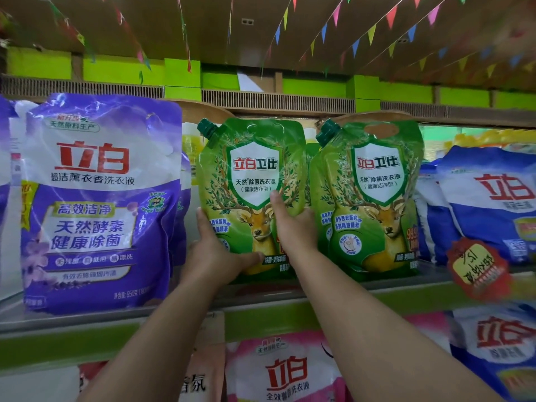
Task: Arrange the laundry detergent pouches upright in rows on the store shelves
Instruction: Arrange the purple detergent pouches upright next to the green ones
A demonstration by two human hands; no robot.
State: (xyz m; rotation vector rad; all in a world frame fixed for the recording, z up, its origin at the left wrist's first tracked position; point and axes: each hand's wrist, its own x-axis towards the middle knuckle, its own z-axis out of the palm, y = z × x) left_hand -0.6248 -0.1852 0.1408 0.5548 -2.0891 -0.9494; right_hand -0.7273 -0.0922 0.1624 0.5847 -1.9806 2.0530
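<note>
Green pouch (251, 181) upright on shelf (290, 300), sandwiched between hands: left hand (216, 256) cups bottom-left corner, right hand (293, 227) grips right edge, fingers wrapped behind.

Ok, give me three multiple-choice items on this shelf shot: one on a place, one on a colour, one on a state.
1. Where does the purple pouch stand relative to the held green pouch?
A. To its left
B. To its right
C. On the shelf below

2. What colour are the caps on the two green pouches?
A. Red
B. Dark green
C. White

3. What are the hands doing?
A. Both hang free of everything
B. Only the left hand touches a pouch
C. Both hold the same green pouch

Answers:
1. A, the purple pouch fills the left end of the same shelf.
2. B, both corner spouts carry dark green caps.
3. C, the left hand grips its lower left edge and the right hand wraps its right side.
</note>
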